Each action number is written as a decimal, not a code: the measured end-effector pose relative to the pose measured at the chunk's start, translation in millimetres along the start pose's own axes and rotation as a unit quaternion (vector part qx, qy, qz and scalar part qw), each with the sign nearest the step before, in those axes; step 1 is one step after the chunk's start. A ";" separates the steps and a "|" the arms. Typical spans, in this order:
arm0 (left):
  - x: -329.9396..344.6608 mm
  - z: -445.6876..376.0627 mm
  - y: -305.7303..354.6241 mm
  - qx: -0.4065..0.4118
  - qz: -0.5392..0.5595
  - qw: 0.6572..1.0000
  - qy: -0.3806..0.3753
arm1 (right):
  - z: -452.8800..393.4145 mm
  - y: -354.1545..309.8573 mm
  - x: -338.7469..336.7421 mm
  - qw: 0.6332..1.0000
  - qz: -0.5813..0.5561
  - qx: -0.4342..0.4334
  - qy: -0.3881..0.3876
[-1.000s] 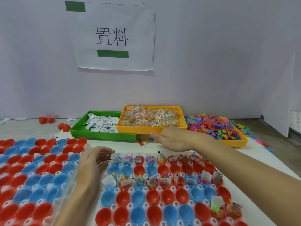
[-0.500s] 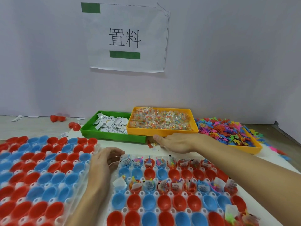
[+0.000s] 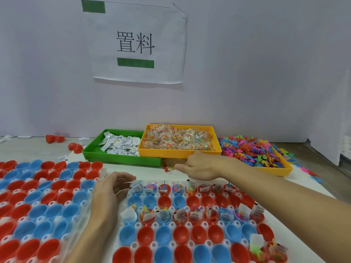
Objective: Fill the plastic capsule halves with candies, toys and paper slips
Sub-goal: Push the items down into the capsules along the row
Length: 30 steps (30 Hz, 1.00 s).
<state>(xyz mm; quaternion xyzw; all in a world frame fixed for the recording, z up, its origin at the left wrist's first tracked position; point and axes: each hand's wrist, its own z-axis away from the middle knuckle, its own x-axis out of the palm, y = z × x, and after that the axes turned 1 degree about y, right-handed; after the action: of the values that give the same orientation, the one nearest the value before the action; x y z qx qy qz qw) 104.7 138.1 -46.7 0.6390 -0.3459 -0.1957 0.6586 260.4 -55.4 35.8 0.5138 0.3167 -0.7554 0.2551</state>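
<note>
— Bright enough in here?

— Yes, even and soft from above; the wall [image 3: 247, 63] is a flat pale wash with no glare. Only faint shadows sit under the yellow tray [image 3: 178, 153] and the forearms.

— Sharp?

— Mostly. The wide lens bows the edges, and the nearest capsule halves [image 3: 28, 251] at the bottom corners smear a little.

Red and blue capsule halves [image 3: 163, 235] sit open side up in white holders, near. On the right holder, the far row and third row hold slips and toys. Far off, a green tray holds slips [image 3: 121, 144], a yellow one candies [image 3: 178, 138], and toys [image 3: 252, 150] pile right.
</note>
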 end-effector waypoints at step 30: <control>-0.2 3.2 1.5 0.001 -0.021 1.000 -0.015 | 153.5 16.7 -8.3 0.966 -0.213 -0.065 0.134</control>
<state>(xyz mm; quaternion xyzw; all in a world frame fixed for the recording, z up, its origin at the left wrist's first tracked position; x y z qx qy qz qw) 102.0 136.2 -45.4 0.6439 -0.3423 -0.2187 0.6483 180.7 -179.7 81.7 0.5132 0.4985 -0.6945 0.0764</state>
